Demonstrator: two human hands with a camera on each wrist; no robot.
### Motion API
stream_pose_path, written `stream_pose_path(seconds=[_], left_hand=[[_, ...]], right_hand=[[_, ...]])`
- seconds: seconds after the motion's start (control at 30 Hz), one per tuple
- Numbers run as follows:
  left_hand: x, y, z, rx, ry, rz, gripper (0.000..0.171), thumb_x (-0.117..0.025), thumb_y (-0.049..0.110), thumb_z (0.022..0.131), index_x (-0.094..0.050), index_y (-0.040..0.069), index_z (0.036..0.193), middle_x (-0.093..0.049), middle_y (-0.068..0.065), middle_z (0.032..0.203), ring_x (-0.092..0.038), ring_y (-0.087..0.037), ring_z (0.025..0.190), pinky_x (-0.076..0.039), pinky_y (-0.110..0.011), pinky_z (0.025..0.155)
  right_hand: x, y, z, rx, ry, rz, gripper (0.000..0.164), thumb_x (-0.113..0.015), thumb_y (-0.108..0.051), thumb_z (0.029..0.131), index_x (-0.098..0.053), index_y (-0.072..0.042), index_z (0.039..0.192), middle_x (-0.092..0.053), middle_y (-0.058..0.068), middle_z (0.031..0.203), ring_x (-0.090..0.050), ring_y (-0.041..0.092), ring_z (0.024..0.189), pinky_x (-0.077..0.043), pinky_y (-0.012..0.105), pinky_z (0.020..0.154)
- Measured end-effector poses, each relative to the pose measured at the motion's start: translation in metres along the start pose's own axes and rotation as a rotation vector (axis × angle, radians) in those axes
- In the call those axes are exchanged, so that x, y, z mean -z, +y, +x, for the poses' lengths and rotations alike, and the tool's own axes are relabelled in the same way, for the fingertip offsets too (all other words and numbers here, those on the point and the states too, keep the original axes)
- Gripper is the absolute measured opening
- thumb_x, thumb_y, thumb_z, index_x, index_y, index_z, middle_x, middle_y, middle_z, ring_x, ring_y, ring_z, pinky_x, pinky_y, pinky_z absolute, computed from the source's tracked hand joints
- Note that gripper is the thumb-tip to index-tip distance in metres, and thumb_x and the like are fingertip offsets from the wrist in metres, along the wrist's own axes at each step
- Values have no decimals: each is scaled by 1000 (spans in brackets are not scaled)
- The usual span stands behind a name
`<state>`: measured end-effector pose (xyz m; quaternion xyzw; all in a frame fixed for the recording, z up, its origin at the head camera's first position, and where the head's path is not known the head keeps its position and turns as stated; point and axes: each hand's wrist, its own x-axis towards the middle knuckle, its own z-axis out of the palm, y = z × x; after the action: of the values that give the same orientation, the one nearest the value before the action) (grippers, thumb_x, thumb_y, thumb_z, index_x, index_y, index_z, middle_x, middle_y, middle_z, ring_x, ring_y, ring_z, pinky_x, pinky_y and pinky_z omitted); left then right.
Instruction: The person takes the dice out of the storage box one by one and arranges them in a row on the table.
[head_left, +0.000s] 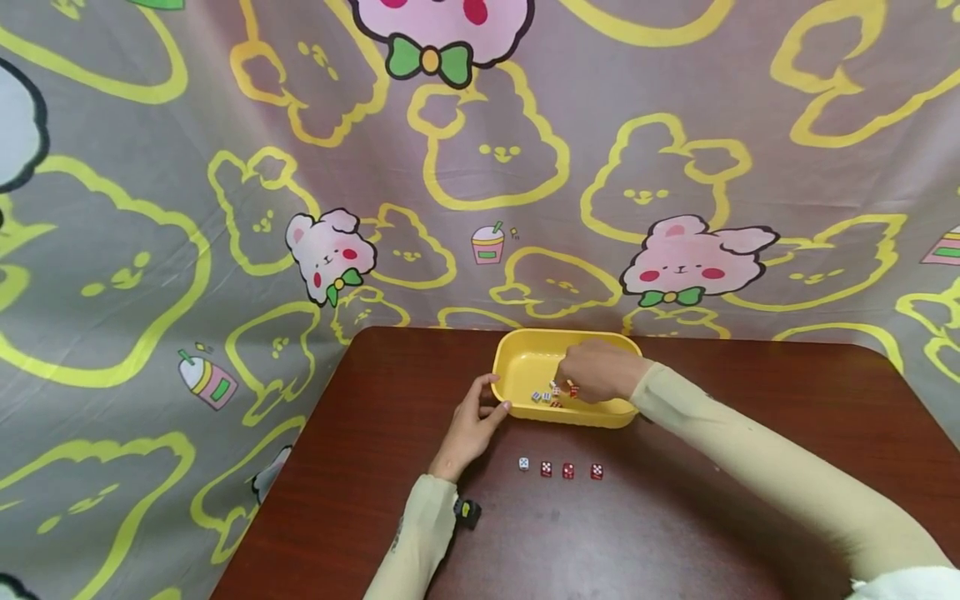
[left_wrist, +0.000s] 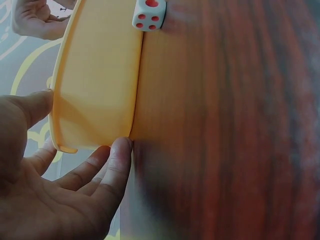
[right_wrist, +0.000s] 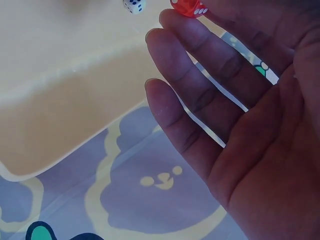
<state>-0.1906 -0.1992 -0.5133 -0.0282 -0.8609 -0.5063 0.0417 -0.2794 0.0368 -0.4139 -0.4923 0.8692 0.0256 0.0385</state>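
Note:
Against the left end of a yellow plastic tray (head_left: 517,412), my left hand (head_left: 471,429) grips with thumb and fingers; the left wrist view shows the thumb on the rim and fingertips low on the wall. My right hand (head_left: 603,371) reaches inside the tray and pinches a red die (right_wrist: 189,7) with white pips at its fingertips. Several small dice (head_left: 546,397), white and red, lie on the tray floor near that hand. One white die (right_wrist: 134,6) shows beyond the fingers in the right wrist view. Part of the tray floor is hidden behind the right hand.
On the brown wooden table (head_left: 675,533), in front of the tray, a white die (head_left: 523,463) and three red dice (head_left: 568,471) stand in a loose row. A patterned cloth (head_left: 525,167) hangs right behind the table's back edge. A black wrist device (head_left: 468,512) sits by the left sleeve.

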Motion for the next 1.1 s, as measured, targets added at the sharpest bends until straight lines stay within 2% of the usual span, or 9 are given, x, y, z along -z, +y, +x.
stream_pose_path(seconds=[0.23, 0.43, 0.67, 0.9, 1.1], left_hand=[[0, -2, 1, 7, 9, -1, 49, -62, 28, 96, -42, 21, 140, -58, -12, 122, -69, -25, 97, -55, -32, 81], [-1, -2, 0, 9, 5, -5, 49, -62, 28, 95, -43, 21, 140, -59, -12, 122, -68, -24, 96, -55, -31, 81], [0, -2, 1, 3, 15, -5, 50, -63, 29, 95, -43, 19, 139, -59, -13, 121, -68, -23, 95, -54, -32, 81], [0, 2, 0, 13, 7, -10, 50, -62, 29, 95, -42, 19, 140, -59, -14, 123, -68, -22, 95, -54, -31, 81], [-1, 1, -1, 13, 10, -8, 50, -62, 27, 95, -43, 19, 140, -59, -13, 121, -68, -24, 95, -54, -32, 82]], right_hand=[[3, -2, -7, -28, -12, -10, 13, -68, -11, 81, -73, -23, 81, -63, -11, 70, -49, 11, 59, -42, 26, 57], [4, -2, -17, -12, 18, -16, 12, -71, -11, 78, -73, -22, 82, -63, -10, 69, -50, 11, 59, -42, 27, 55], [6, -2, -27, -44, -12, 17, 13, -74, -15, 78, -75, -20, 91, -67, -8, 77, -51, 11, 63, -44, 27, 59], [5, -4, -37, -3, 37, 18, 12, -75, -14, 76, -73, -22, 85, -68, -9, 75, -52, 11, 63, -43, 28, 58], [5, -10, -43, -10, 19, 26, 11, -75, -16, 78, -72, -23, 86, -67, -10, 76, -50, 12, 63, -43, 27, 60]])
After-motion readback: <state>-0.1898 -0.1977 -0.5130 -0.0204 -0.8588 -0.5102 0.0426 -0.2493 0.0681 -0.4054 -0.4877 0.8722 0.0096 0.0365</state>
